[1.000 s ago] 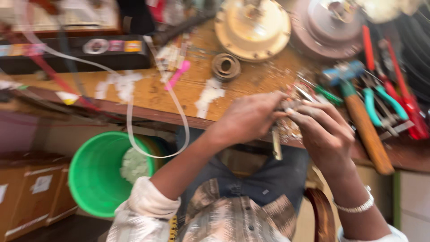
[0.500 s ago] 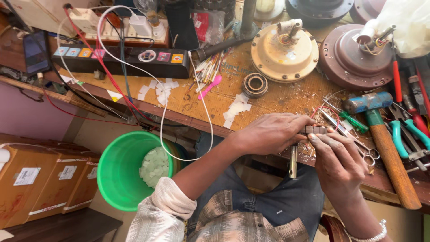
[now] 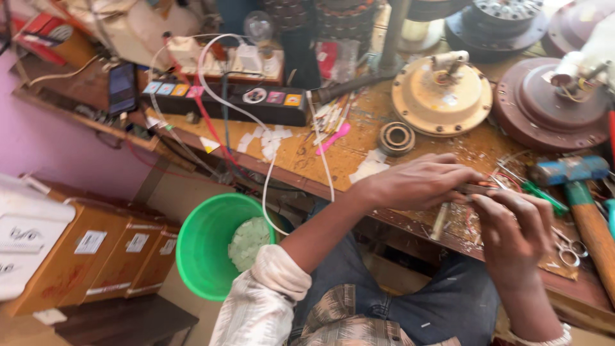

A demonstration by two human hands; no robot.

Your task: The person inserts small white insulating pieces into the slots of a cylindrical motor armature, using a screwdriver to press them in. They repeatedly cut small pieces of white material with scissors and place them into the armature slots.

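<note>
- Cardboard boxes (image 3: pixel 102 259), brown with white rectangular labels: lower left, below the bench (image 3: pixel 359 160).
- Green bucket (image 3: pixel 214 253), beside my knee: pale scraps inside.
- Black power strip (image 3: pixel 224 97), coloured square stickers: bench rear.
- My left hand (image 3: pixel 419 182) and right hand (image 3: pixel 516 234): fingers pinching a small metal part (image 3: pixel 477 189) with copper wire, at the bench's front edge.

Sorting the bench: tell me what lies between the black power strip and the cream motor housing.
In the head view, a bunch of thin sticks with a pink piece lies between the black power strip and the cream motor housing, on the wooden bench.
</note>
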